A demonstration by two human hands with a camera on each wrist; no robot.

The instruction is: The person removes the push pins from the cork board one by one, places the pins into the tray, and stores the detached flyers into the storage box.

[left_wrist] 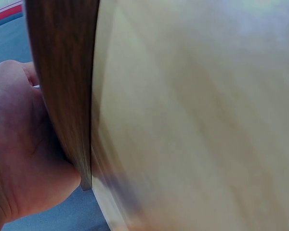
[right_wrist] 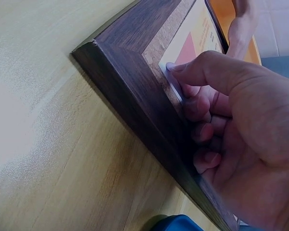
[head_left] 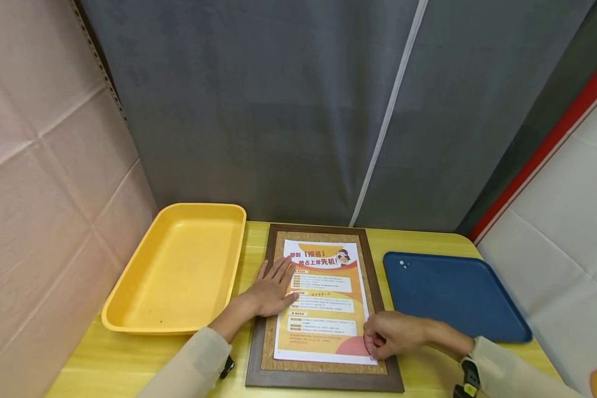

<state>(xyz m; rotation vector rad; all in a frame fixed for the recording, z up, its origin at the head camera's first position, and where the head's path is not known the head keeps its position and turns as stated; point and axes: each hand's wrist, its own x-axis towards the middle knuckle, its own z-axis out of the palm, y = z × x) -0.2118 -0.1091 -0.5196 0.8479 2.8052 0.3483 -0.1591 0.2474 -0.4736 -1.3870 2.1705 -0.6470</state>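
A colourful printed flyer (head_left: 328, 309) lies on a cork board (head_left: 323, 381) with a dark brown wooden frame. My left hand (head_left: 271, 293) rests flat across the board's left side, its fingertips on the flyer's left edge. In the left wrist view the palm heel (left_wrist: 19, 139) is beside the brown frame (left_wrist: 62, 72). At the lower right corner of the flyer (right_wrist: 202, 41), my right hand (right_wrist: 265, 115) pinches the paper between thumb and curled index finger, over the frame's edge. The other right fingers are bent in.
To the left stands a deep yellow tray (head_left: 174, 326), and a shallow blue tray (head_left: 457, 298) lies to the right. All sit on a wood-grain table (head_left: 124, 365). A grey curtain (head_left: 258, 110) closes off the back, with light fabric walls on both sides.
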